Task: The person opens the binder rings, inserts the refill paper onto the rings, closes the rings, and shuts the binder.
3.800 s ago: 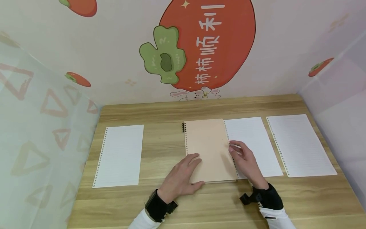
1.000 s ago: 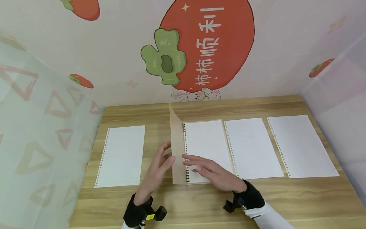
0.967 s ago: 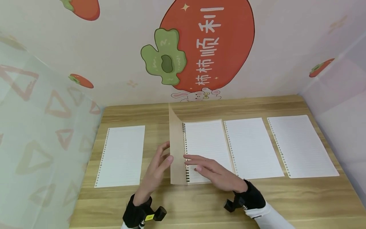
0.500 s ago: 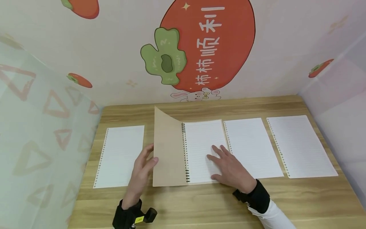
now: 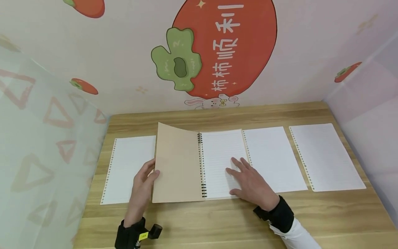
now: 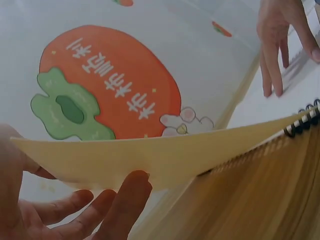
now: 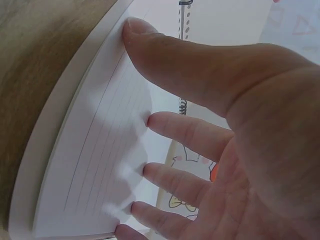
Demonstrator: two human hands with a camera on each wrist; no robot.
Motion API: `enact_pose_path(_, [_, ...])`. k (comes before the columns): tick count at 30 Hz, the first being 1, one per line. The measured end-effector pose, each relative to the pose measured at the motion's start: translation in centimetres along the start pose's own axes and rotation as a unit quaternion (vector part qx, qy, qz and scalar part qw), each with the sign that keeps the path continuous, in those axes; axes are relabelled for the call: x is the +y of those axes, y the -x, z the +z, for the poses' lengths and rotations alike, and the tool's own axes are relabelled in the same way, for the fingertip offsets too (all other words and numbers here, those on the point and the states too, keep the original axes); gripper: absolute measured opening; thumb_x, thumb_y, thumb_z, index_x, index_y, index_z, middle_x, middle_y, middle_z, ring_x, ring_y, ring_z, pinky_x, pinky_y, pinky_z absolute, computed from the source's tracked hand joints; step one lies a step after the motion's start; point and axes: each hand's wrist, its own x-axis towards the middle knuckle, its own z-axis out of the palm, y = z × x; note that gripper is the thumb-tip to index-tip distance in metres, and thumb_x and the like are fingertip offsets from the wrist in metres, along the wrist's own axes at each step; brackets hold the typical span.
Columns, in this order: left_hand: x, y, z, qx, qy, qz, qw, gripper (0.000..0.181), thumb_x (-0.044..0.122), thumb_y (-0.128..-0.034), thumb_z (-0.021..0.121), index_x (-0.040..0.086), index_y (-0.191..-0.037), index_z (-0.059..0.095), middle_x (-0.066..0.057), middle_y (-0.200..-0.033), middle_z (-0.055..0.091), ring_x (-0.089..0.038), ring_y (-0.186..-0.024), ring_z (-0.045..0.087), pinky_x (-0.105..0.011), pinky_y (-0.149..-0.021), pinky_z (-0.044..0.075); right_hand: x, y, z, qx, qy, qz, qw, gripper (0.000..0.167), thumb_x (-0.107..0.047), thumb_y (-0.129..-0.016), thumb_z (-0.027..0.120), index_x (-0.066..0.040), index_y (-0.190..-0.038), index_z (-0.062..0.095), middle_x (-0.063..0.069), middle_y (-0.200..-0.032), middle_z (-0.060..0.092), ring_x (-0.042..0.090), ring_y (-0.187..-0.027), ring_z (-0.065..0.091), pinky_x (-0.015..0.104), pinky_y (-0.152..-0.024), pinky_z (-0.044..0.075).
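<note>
The spiral notebook (image 5: 200,166) lies open on the wooden table (image 5: 199,224), its black rings (image 5: 204,190) holding lined pages (image 5: 216,152). The left hand (image 5: 142,186) pinches its raised tan cover (image 5: 178,166) at the outer edge; the right hand (image 5: 253,186), fingers spread, touches the page. Loose sheets flank it: one left (image 5: 127,159), two right (image 5: 270,152). The wall print (image 5: 255,45) reads 柿柿顺利.

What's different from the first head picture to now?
The spiral notebook has been opened: its tan cover swung over to the left and now stands tilted up. The left hand, earlier on the closed cover, now holds its free edge. The right hand left the notebook's right edge; its fingertips now touch the exposed lined page. Unchanged: the three loose sheets and the notebook's place.
</note>
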Motion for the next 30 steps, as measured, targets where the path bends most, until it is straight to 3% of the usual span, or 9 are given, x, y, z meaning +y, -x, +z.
enact_pose_path(4, [-1.1,-0.7,-0.6,0.019,-0.012,-0.012,0.9997,0.045,0.02,-0.1133,0.053,0.011,-0.157,0.047,-0.009,-0.156,0.053,-0.014,-0.132,0.057,-0.018,-0.098,0.052,0.1,-0.1,-0.1,0.005,0.002,0.005,1.0,0.074,-0.034,-0.082,0.094,-0.009,-0.145,0.066,0.023,-0.164,0.045,0.05,-0.152,0.041,0.06,-0.117,0.044])
enact_pose_path(9, [-2.6,-1.4,-1.2,0.024,-0.039,-0.039,0.9982,0.047,0.025,-0.1132,0.055,0.013,-0.158,0.049,-0.011,-0.156,0.055,-0.021,-0.137,0.055,-0.017,-0.098,0.048,0.1,-0.1,0.0,0.003,0.004,0.011,0.9999,0.074,-0.035,-0.08,0.095,-0.009,-0.144,0.068,0.023,-0.164,0.046,0.05,-0.151,0.042,0.059,-0.117,0.045])
enact_pose_path(14, [-3.9,-1.7,-1.9,0.033,-0.077,-0.049,0.9953,0.047,0.024,-0.113,0.054,0.008,-0.157,0.05,-0.019,-0.154,0.056,-0.033,-0.14,0.055,-0.036,-0.108,0.047,-0.1,-0.1,0.1,0.007,0.006,0.005,0.9999,0.074,-0.035,-0.079,0.096,-0.009,-0.143,0.068,0.023,-0.163,0.046,0.05,-0.151,0.042,0.059,-0.117,0.045])
enact_pose_path(17, [-4.4,-2.0,-2.0,0.041,-0.111,-0.04,0.9922,0.045,0.023,-0.1127,0.054,0.004,-0.154,0.052,-0.023,-0.149,0.059,-0.038,-0.139,0.056,-0.049,-0.109,0.049,-0.1,-0.1,0.2,0.012,0.006,0.003,0.9999,0.074,-0.035,-0.079,0.096,-0.009,-0.143,0.069,0.022,-0.163,0.047,0.049,-0.151,0.043,0.059,-0.117,0.044])
enact_pose_path(25, [-4.6,-2.1,-2.2,0.041,-0.217,-0.009,0.9752,0.042,0.02,-0.1128,0.053,-0.004,-0.146,0.057,-0.025,-0.132,0.066,-0.044,-0.133,0.061,-0.056,-0.107,0.054,-0.1,-0.1,0.3,0.019,-0.001,0.004,0.9998,0.075,-0.033,-0.077,0.097,-0.009,-0.142,0.069,0.022,-0.163,0.047,0.049,-0.151,0.043,0.06,-0.116,0.045])
enact_pose_path(27, [-4.4,-2.0,-2.2,0.038,-0.246,-0.006,0.9686,0.041,0.019,-0.1133,0.05,-0.005,-0.146,0.058,-0.025,-0.13,0.067,-0.042,-0.123,0.067,-0.052,-0.099,0.058,-0.1,-0.1,0.3,0.02,0.001,0.003,0.9998,0.075,-0.034,-0.077,0.097,-0.009,-0.142,0.069,0.022,-0.163,0.048,0.049,-0.151,0.043,0.059,-0.116,0.045])
enact_pose_path(30, [-3.9,-1.9,-2.0,0.04,-0.286,-0.003,0.9574,0.039,0.016,-0.1132,0.049,-0.006,-0.144,0.059,-0.025,-0.127,0.069,-0.033,-0.099,0.074,-0.038,-0.077,0.06,0.0,-0.1,0.3,0.021,0.003,0.004,0.9998,0.075,-0.034,-0.077,0.097,-0.009,-0.142,0.069,0.022,-0.163,0.048,0.048,-0.151,0.043,0.059,-0.117,0.044])
